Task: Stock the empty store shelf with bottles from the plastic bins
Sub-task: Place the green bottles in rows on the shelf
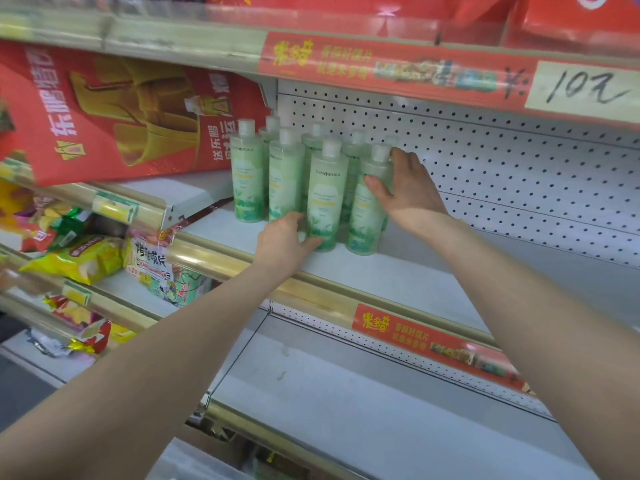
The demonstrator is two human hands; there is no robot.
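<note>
Several pale green bottles with white caps stand upright in a cluster at the left end of a white store shelf point(398, 282). My left hand point(285, 239) holds the base of the front middle bottle point(327, 195), fingers curled around its lower part. My right hand point(407, 188) grips the front right bottle point(369, 202) from its right side, thumb across its front and fingers by its cap. More bottles point(247, 174) stand behind and to the left. The plastic bins are out of view.
A white pegboard back wall point(502, 168) runs behind the shelf. A red gift box point(121, 112) leans at the left. Snack bags point(86, 258) fill the left shelves. A lower white shelf point(363, 403) lies below, and a red price strip point(433, 69) hangs above.
</note>
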